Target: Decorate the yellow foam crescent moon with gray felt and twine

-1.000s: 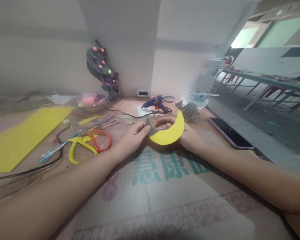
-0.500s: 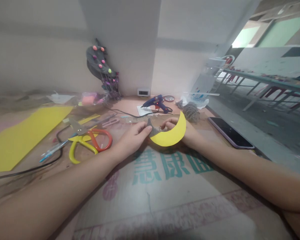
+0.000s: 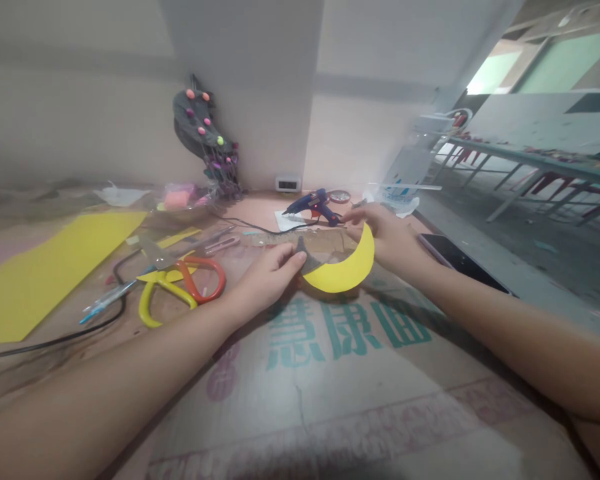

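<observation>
My left hand (image 3: 275, 270) pinches the left end of a yellow crescent moon (image 3: 343, 275), which is held just above the table. Grey yarn (image 3: 310, 260) covers that end of the crescent. Behind the crescent's right tip, my right hand (image 3: 377, 230) stretches its fingers toward the handle of a blue glue gun (image 3: 313, 203). Whether the fingertips touch the handle I cannot tell. The glue gun rests on a small white sheet, its cord running left.
Scissors (image 3: 183, 280) with red and yellow handles lie left, beside a yellow sheet (image 3: 55, 267) and a pen (image 3: 105, 300). A phone (image 3: 465, 263) is at the right edge. A grey crescent with pompoms (image 3: 197, 123) stands against the wall, near a small digital clock (image 3: 287, 184).
My right hand has left the crescent and moved back and up toward the glue gun's handle, now covering the grey yarn ball. My left hand stays on the crescent.
</observation>
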### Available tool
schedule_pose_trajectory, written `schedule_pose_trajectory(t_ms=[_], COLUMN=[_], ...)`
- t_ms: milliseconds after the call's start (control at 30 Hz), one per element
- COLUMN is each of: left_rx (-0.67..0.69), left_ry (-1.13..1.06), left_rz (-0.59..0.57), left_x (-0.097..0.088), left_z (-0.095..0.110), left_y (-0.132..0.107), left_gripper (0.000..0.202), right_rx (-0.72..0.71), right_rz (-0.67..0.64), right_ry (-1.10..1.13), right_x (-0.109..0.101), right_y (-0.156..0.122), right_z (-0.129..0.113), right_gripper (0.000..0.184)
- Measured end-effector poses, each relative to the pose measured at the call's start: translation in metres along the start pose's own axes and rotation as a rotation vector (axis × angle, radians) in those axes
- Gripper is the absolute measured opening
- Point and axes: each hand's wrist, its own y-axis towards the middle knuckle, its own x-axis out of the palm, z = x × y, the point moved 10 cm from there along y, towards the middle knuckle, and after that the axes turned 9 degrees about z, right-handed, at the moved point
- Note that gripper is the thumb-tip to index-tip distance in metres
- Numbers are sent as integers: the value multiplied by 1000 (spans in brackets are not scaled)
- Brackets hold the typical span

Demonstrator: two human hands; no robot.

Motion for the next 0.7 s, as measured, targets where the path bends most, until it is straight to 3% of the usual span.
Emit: schedule_pose_trajectory(t_ms=[167, 333, 433, 600, 700], left_rx=[-8, -25, -28, -36, -39], left_ry=[-30, -36, -34, -52, -45], left_rz=[2, -7, -5, -9, -3], left_x=[0, 1, 1, 2, 1], left_z=[-3, -6, -4, -4, -7], left_y=[-1, -1, 0, -1, -1], left_gripper=[27, 29, 29, 28, 29], right_rx=[51, 6, 144, 480, 559], right_rz=[6, 20, 97, 353, 450], right_ry=[-25, 48, 192, 573, 656], right_x=[1, 3, -9, -47, -70], right_y=[6, 8, 17, 31, 37], right_z=[32, 31, 45, 103, 129], right_gripper=[17, 34, 26, 15, 14])
